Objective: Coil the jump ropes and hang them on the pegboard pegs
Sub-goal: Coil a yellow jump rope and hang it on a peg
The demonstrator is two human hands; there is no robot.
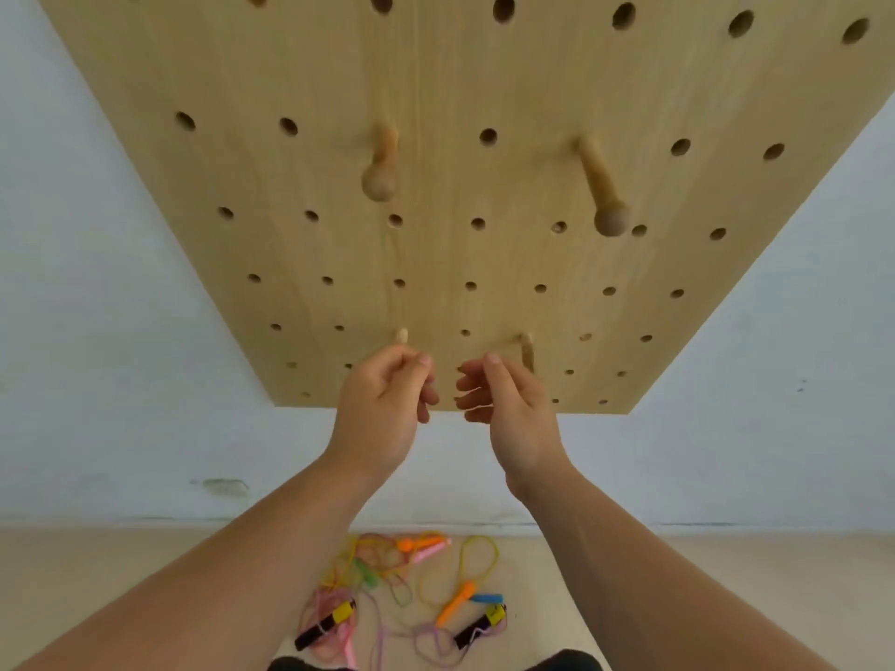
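At the bottom centre, tangled jump ropes (387, 571) lie on the pale floor (121, 573). Above them, the left hand (382, 404) and right hand (513, 414) are raised, fingers loosely curled and holding nothing. Beyond, a wooden pegboard (484, 283) with bare pegs (380, 167) hangs on the white wall (97, 331).

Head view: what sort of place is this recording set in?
Probably an indoor storage or play corner: a wooden pegboard with pegs hangs on a pale wall, and tangled coloured jump ropes lie on the floor below.
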